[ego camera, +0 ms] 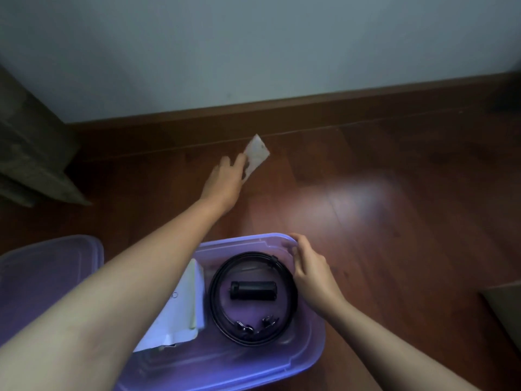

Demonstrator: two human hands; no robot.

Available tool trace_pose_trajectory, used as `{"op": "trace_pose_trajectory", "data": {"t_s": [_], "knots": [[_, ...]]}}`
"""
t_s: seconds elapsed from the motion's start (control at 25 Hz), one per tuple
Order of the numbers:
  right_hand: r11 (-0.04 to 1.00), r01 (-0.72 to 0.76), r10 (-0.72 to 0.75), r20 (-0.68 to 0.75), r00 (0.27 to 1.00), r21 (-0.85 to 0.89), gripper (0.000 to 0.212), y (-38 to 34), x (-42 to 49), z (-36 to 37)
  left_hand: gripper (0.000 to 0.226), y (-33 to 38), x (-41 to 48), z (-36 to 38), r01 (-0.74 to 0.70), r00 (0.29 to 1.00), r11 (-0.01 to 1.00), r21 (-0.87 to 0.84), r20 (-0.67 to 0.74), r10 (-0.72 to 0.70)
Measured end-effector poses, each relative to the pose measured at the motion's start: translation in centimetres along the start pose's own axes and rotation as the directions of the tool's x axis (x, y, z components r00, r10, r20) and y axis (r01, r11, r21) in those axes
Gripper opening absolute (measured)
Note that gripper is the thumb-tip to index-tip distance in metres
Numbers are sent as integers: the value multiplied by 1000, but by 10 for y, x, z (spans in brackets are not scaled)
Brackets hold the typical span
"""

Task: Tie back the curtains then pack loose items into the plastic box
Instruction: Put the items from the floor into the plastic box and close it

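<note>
A translucent purple plastic box (pixel 306 345) sits open on the wooden floor just below me. Inside it lie a coiled black cable (pixel 217 311), a black cylinder (pixel 253 290) in the coil's middle, and white papers (pixel 180 314) on the left side. My left hand (pixel 225 179) reaches forward over the floor and pinches a small pale packet (pixel 258 152) at its near edge. My right hand (pixel 310 272) rests on the box's far right rim, fingers curled around the corner.
The box's purple lid (pixel 45 277) lies on the floor at the left. A dark wooden skirting (pixel 338 104) runs below a pale wall ahead. Grey furniture (pixel 31 153) stands at far left, and a brown object (pixel 504 309) shows at the right edge.
</note>
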State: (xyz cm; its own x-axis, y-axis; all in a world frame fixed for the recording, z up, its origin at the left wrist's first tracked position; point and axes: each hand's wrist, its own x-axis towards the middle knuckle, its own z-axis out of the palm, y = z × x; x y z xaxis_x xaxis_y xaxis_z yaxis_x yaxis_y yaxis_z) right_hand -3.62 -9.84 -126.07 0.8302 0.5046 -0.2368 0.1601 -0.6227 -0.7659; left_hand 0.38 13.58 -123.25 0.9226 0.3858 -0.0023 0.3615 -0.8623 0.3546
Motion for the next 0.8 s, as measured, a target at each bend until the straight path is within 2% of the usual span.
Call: {"op": "trace_pose_trajectory", "data": {"t_s": [0.12, 0.2, 0.28, 0.36, 0.44, 0.52, 0.64, 0.8], "knots": [[1000, -3, 3, 3, 1000, -21, 28, 2, 1, 1, 46, 7, -25, -43, -16, 987, 973, -229, -158, -21], [1000, 1, -1, -2, 1000, -29, 27, 1, 2, 1, 43, 8, -66, -65, -35, 981, 938, -346, -189, -33], [1000, 5, -5, -4, 1000, -27, 28, 0, 1, 1, 46, 10, -126, -72, -119, 986, 898, -425, -158, 56], [999, 1, -1, -2, 1000, -33, 29, 0, 2, 2, 54, 9, -184, -61, -105, 992, 898, -427, 20, 126], [999, -3, 3, -3, 1000, -36, 28, 2, 4, 2, 63, 0, -214, -41, -57, 962, 961, -271, 244, 125], [999, 6, -6, -3, 1000, -39, 28, 1, 4, 2, 67, -7, -222, -28, -52, 921, 994, -99, 381, 86], [999, 8, -8, -7, 1000, -45, 28, -1, 3, 2, 68, -2, -217, -24, -90, 904, 996, 6, 419, 79], [998, 3, -4, -1, 1000, -64, 27, -3, 3, 1, 61, 7, -209, -27, -96, 929, 910, 403, 365, -64]]}}
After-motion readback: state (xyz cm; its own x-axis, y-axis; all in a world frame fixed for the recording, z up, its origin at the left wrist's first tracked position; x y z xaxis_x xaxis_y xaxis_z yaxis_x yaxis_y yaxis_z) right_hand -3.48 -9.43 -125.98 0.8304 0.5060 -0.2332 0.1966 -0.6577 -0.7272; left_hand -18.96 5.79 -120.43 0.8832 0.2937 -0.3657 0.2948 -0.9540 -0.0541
